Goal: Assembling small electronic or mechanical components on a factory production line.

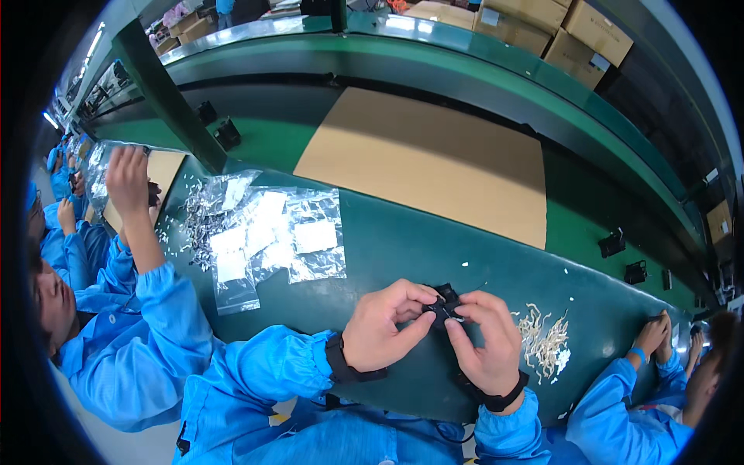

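Table, green, slanting across the view (395, 232). Cardboard sheet, one, tan, flat on the green belt beyond the table (434, 159). Co-workers in blue coats, at both sides; nearest at left, one arm raised (147, 349). Plastic bags, clear, several, overlapping, with white labels, on the table's left part (267, 232). Left hand, bare, thumb and fingers pinching a black part from its left side (384, 324). Right hand, likewise bare, pinching the same part from its right side (490, 339). Pale strips, loose pile, just right of the right hand (542, 341). Black part, one, small, held between both hands' fingertips above the table; finer detail too small to tell (443, 304).
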### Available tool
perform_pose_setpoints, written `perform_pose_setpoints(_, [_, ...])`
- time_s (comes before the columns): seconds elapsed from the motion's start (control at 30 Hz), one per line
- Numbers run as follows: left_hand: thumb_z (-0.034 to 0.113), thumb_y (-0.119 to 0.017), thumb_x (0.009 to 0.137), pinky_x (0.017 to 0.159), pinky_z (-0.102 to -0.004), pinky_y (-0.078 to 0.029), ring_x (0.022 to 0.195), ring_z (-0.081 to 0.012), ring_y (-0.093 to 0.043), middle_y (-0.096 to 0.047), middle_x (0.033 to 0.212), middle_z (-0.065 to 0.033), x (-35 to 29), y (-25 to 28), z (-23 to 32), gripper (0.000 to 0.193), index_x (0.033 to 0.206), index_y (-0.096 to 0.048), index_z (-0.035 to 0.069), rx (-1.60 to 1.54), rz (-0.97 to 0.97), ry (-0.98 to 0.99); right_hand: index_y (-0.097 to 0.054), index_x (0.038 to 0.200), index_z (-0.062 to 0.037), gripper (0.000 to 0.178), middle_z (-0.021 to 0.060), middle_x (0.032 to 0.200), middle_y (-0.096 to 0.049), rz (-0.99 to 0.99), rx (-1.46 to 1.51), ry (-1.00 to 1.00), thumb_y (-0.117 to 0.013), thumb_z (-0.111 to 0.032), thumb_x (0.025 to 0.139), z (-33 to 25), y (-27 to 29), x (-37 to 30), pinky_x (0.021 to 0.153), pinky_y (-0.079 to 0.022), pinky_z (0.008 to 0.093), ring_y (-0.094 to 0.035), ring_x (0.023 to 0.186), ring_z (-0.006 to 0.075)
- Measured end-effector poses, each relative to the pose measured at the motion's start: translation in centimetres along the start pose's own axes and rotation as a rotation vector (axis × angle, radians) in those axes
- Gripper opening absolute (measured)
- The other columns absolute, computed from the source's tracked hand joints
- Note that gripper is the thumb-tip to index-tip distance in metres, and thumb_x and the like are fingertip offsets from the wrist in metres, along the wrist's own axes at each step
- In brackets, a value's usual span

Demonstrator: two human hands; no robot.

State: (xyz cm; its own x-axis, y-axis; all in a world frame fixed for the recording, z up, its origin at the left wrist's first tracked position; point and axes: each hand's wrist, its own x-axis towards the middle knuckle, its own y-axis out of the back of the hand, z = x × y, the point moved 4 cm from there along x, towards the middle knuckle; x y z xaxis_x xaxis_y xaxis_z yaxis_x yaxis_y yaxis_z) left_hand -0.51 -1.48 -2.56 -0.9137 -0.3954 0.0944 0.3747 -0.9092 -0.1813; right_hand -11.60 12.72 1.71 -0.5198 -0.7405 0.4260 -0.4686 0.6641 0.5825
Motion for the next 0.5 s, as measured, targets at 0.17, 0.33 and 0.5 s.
perform_pose_setpoints(0.17, [-0.01, -0.059, 0.097, 0.095, -0.0333, -0.057, 0.115, -0.021, -0.067, -0.062, 0.13, -0.0176, 0.15, -0.19, -0.16, 0.025, 0.12, -0.051, -0.002, 0.01, -0.004, 0.004, -0.068, 0.101, -0.0003, 0.025, 0.0159, 0.112, -0.067, 0.004, 0.007, 0.002, -0.08, -0.001, 0.08, 0.04, 0.05, -0.03, 0.082, -0.056, 0.0385, -0.068, 0.098, 0.0327])
perform_pose_setpoints(0.33, [-0.009, -0.058, 0.097, 0.095, -0.0334, -0.057, 0.113, -0.0211, -0.068, -0.062, 0.128, -0.0175, 0.2, -0.04, 0.25, 0.027, 0.121, -0.05, -0.002, 0.043, -0.035, -0.054, -0.067, 0.101, 0.0001, 0.024, 0.0166, 0.113, -0.066, -0.003, 0.051, -0.035, -0.079, 0.0, 0.081, -0.1, 0.11, 0.2, 0.083, -0.056, 0.0383, -0.068, 0.099, 0.0331])
perform_pose_setpoints(0.5, [-0.01, -0.059, 0.097, 0.094, -0.0333, -0.057, 0.113, -0.0211, -0.068, -0.062, 0.128, -0.0179, 0.39, -0.27, 0.2, 0.029, 0.123, -0.05, -0.002, 0.054, -0.034, -0.015, -0.067, 0.101, 0.0001, 0.024, 0.0168, 0.114, -0.066, 0.011, 0.018, 0.036, -0.079, 0.0, 0.08, 0.13, 0.19, 0.36, 0.082, -0.057, 0.0381, -0.069, 0.098, 0.0329])
